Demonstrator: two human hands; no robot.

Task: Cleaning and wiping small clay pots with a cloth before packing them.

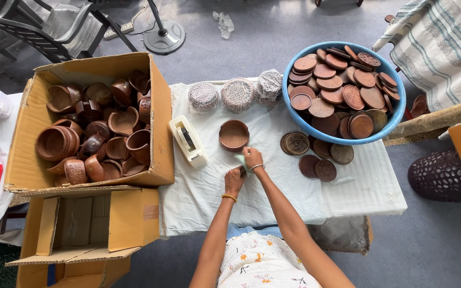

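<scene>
Largest item, left of frame: an open cardboard box (84, 120) filled with dark wooden bowls (57, 143) and cups, none wrapped. A second, empty cardboard box (81, 224) with its flaps open stands below it at lower left.

Upper right: a blue plastic basin (393, 120) heaped with round wooden lids (342, 90). Just below its rim, six or so loose lids (316, 160) lie on the cloth, some overlapping.

Centre: a table under a white cloth (209, 192). Along its upper edge, three round bundles in white foam netting (237, 95) stand side by side; these read as finished wraps. Judged against the full box and basin, the greater part of the stock remains unwrapped.

Work in hand: one open wooden bowl (234, 134) sits upright at the centre of the frame, just above the hands. The right hand (252, 158) pinches a small pale green piece (240, 161), apparently paper or tape. The left hand (234, 178) lies just below and touching the same piece, fingers curled; whether it grips it cannot be told. A white tape dispenser (189, 142) lies left of the bowl, apart from both hands.

Room: grey floor, a fan base (164, 36) and a plastic chair (44, 26) at top left, striped fabric (444, 42) at top right, a dark perforated basket (441, 176) at right.
</scene>
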